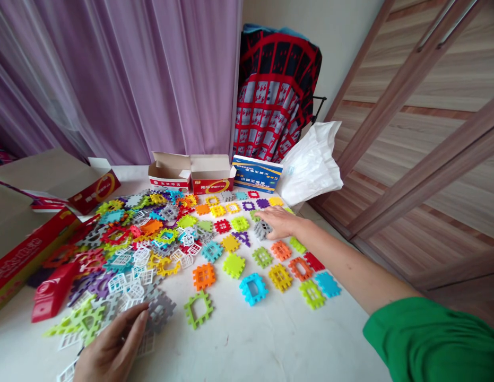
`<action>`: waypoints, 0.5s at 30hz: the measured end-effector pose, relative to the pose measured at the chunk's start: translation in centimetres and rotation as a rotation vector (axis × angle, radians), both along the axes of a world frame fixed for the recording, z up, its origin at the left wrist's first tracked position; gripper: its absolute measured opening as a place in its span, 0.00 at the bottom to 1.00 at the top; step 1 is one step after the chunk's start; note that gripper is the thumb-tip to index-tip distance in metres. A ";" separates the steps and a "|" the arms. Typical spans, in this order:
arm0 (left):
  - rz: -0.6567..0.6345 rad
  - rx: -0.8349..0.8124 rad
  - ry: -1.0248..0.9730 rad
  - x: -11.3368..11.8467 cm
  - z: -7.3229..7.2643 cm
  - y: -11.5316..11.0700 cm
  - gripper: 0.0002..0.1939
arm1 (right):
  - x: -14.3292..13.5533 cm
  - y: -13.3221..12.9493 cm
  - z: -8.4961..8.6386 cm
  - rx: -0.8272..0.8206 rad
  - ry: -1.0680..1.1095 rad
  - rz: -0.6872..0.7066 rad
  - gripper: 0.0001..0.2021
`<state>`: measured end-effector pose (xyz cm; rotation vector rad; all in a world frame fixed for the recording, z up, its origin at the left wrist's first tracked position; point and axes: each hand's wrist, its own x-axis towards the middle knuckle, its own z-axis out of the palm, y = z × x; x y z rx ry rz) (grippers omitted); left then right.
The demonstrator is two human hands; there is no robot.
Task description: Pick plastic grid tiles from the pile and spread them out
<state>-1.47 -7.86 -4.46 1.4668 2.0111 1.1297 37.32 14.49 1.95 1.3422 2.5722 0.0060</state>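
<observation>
Grey notched tile (261, 230) at right hand's (282, 222) fingertips, long axis unclear, edge hidden; left hand (115, 342) at grey panel (162, 312). Both grips: can't tell.

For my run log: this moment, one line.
left hand: at gray piece | right hand: at other gray piece | bag: beside blue box

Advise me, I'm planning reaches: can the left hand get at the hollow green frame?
Likely yes: nothing covers the hollow green frame, close to the left hand, though that hand seems to hold a grey piece.
</observation>
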 end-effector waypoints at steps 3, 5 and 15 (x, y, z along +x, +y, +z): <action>-0.001 -0.005 0.000 0.0 0.2 0.0 0.21 | 0.1 0.1 -0.2 0.013 -0.003 0.010 0.39; -0.013 -0.010 0.004 -0.1 0.1 -0.1 0.20 | 0.2 0.1 -0.3 0.014 0.010 0.009 0.38; -0.046 0.030 0.047 -0.4 -0.6 -0.3 0.20 | 2.2 -0.4 1.0 -0.071 0.191 -0.188 0.39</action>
